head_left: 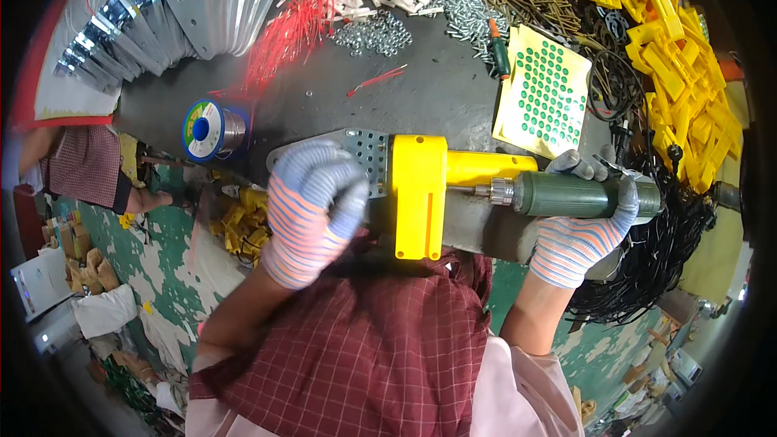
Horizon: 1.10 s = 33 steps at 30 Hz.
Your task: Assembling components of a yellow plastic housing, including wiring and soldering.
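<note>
My right hand (579, 235), in a striped knit glove, is wrapped round a green power screwdriver (566, 194) lying level. Its bit points left and reaches the side of a yellow plastic handle piece (418, 226). A grey metal plate with rows of holes (368, 154) adjoins the yellow piece on the left. Over this plate is my gloved left hand (316, 202), slightly blurred, with its fingers curled in toward the thumb. Whatever may be between those fingertips is hidden.
A solder wire spool (210, 131) stands left on the dark table. Behind lie red wires (283, 36), nuts (372, 34), screws (473, 20) and a green-dot sticker sheet (546, 89). Yellow parts (680, 73) and black cables (639, 267) crowd the right. Another person (89, 158) is at left.
</note>
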Motion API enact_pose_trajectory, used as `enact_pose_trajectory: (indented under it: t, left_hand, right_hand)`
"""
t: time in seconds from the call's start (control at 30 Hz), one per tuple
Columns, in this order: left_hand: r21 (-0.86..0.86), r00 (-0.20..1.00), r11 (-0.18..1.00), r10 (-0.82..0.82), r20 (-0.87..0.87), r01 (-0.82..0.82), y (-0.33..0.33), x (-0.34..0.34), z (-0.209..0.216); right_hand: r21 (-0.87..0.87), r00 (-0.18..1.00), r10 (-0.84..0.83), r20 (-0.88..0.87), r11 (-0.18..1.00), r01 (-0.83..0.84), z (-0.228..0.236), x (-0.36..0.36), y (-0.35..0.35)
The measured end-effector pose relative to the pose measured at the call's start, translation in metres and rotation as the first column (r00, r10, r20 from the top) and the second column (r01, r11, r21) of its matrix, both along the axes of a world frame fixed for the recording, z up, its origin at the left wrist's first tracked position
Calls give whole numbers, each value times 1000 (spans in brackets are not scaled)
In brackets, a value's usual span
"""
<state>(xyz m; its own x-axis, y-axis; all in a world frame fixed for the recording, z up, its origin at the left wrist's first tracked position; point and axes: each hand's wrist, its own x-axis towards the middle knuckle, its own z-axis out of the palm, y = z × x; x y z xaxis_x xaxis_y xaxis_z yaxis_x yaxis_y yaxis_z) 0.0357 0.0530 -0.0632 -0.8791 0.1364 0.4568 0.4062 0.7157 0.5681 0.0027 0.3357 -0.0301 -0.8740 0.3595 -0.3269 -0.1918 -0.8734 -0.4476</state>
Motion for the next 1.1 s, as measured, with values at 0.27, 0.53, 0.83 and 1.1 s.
enact_pose_trajectory:
  t: [0.27, 0.53, 0.83, 1.1]
  left_hand:
    - [-2, 989, 997, 72, -126, -73, 13, 15, -31]
    - [-66, 983, 997, 24, -183, -37, 11, 12, -32]
    - [-58, 986, 997, 35, -161, -45, 13, 10, -30]
    - [-10, 992, 998, 54, -115, -56, 10, 12, -30]
  right_hand:
    - [88, 1000, 0, -28, 996, 3, -6, 0, 6]
    - [76, 999, -12, -32, 997, 14, -3, 1, 3]
    - [61, 997, -27, -77, 998, 32, -11, 5, 4]
    - [58, 998, -20, -68, 998, 24, -9, 3, 0]
